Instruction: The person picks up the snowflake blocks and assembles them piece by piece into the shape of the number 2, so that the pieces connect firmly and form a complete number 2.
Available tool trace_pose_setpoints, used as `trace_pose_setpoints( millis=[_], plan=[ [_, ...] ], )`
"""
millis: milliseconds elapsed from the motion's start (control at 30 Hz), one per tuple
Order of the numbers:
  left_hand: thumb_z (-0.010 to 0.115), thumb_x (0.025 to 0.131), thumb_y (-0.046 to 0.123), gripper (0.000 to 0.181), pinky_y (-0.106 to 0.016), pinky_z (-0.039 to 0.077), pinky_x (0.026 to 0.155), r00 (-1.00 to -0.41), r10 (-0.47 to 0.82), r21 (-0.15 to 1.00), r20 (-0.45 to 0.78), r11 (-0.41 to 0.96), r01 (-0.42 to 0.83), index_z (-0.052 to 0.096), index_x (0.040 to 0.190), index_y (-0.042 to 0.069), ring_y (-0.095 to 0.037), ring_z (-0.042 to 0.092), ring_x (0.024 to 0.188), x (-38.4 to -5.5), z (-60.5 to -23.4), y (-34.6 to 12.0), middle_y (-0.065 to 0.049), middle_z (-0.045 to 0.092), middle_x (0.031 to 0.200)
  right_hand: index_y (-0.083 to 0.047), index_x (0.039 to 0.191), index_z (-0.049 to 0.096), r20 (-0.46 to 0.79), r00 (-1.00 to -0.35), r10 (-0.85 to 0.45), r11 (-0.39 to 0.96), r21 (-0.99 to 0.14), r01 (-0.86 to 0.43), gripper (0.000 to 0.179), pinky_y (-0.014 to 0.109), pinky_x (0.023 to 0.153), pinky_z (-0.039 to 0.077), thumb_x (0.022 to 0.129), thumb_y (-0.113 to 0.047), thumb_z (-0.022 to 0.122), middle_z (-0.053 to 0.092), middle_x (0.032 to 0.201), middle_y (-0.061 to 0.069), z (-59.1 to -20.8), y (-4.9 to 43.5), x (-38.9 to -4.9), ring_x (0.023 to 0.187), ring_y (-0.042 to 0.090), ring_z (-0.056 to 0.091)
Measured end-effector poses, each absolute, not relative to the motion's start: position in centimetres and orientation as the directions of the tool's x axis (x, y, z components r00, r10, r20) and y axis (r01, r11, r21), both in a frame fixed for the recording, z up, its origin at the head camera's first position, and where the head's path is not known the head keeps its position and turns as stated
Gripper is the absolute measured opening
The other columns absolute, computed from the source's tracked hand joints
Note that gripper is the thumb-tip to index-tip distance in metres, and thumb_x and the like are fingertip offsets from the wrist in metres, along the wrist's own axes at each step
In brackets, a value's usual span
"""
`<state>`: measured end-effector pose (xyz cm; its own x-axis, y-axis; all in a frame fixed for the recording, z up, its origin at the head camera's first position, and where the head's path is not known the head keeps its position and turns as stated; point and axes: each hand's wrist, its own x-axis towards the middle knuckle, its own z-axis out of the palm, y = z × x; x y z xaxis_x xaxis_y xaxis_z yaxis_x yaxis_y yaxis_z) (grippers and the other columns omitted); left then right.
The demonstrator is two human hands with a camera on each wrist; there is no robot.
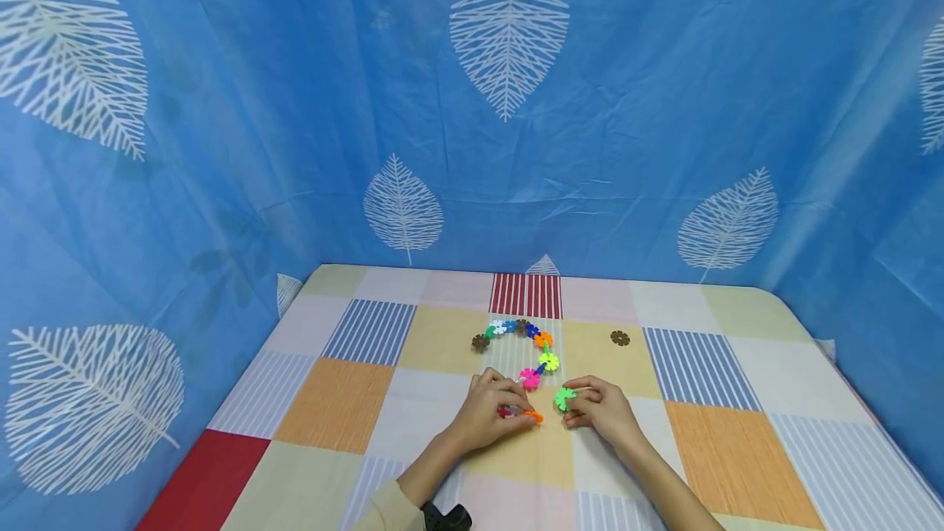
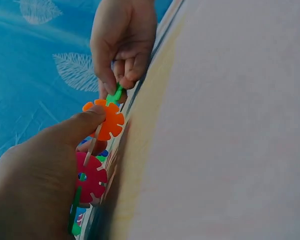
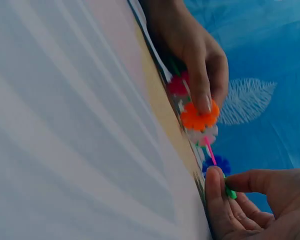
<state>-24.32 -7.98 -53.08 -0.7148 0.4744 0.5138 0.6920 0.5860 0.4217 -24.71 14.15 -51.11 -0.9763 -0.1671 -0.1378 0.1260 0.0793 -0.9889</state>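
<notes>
My left hand (image 1: 490, 412) pinches an orange notched plastic disc (image 2: 110, 122) between thumb and fingers. A red disc (image 2: 91, 177) hangs beside it in the left wrist view, with a pale disc seen edge-on between the two. In my right hand (image 1: 601, 410), thumb and fingertips hold a bright green disc (image 1: 565, 399), a short gap from the orange one. Beyond the hands, a curved chain of linked discs lies on the cloth, with a pink disc (image 1: 529, 379), a yellow disc (image 1: 548, 362) and a brown disc (image 1: 481, 342) at its far left end. My left fingers hide part of the chain.
A single brown disc (image 1: 620, 338) lies apart on the cloth, beyond my right hand. The patchwork tablecloth (image 1: 332, 404) covers the table. Blue curtains (image 1: 605, 146) with white leaf prints stand behind it and on both sides.
</notes>
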Motion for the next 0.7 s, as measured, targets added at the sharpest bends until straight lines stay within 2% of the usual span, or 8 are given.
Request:
trace_pose_setpoints(
  millis=[167, 267, 467, 700],
  plan=[
    [0.071, 0.079, 0.039, 0.015, -0.024, 0.029, 0.075, -0.744, 0.466, 0.464, 0.478, 0.585, 0.665, 0.073, 0.077, 0.024, -0.003, 0.040, 0.085, -24.3, -53.0, -7.9, 0.016, 0.063, 0.091, 0.013, 0.106, 0.049, -0.170, -0.945, -0.280, 0.045, -0.985, 0.164, 0.028, 0.030, 0.059, 0.055, 0.084, -0.002, 0.058, 0.064, 0.074, 0.013, -51.5, 13.6, -23.6, 0.061, 0.021, 0.063],
    [0.071, 0.079, 0.038, 0.014, -0.024, 0.029, 0.075, -0.751, 0.465, 0.475, 0.469, 0.584, 0.658, 0.072, 0.076, 0.025, -0.003, 0.040, 0.086, -24.3, -53.0, -7.9, 0.016, 0.062, 0.091, 0.013, 0.103, 0.049, -0.161, -0.935, -0.317, 0.022, -0.987, 0.162, 0.026, 0.032, 0.062, 0.056, 0.084, -0.002, 0.058, 0.064, 0.078, 0.014, -51.7, 13.6, -23.6, 0.064, 0.023, 0.064],
    [0.072, 0.079, 0.036, 0.013, -0.025, 0.030, 0.075, -0.744, 0.456, 0.473, 0.487, 0.578, 0.664, 0.069, 0.074, 0.024, -0.004, 0.042, 0.085, -24.2, -52.9, -8.0, 0.014, 0.063, 0.090, 0.015, 0.103, 0.043, -0.156, -0.909, -0.385, -0.071, -0.978, 0.198, 0.028, 0.038, 0.071, 0.055, 0.086, -0.001, 0.059, 0.065, 0.085, 0.021, -51.8, 13.5, -23.5, 0.075, 0.032, 0.067],
    [0.071, 0.079, 0.036, 0.013, -0.026, 0.031, 0.075, -0.744, 0.438, 0.478, 0.505, 0.575, 0.664, 0.068, 0.074, 0.024, -0.005, 0.043, 0.085, -24.2, -53.1, -7.9, 0.010, 0.066, 0.090, 0.016, 0.104, 0.036, -0.159, -0.892, -0.423, -0.124, -0.965, 0.231, 0.029, 0.037, 0.075, 0.053, 0.089, 0.001, 0.055, 0.064, 0.087, 0.024, -51.7, 13.4, -23.3, 0.080, 0.032, 0.067]
  ],
)
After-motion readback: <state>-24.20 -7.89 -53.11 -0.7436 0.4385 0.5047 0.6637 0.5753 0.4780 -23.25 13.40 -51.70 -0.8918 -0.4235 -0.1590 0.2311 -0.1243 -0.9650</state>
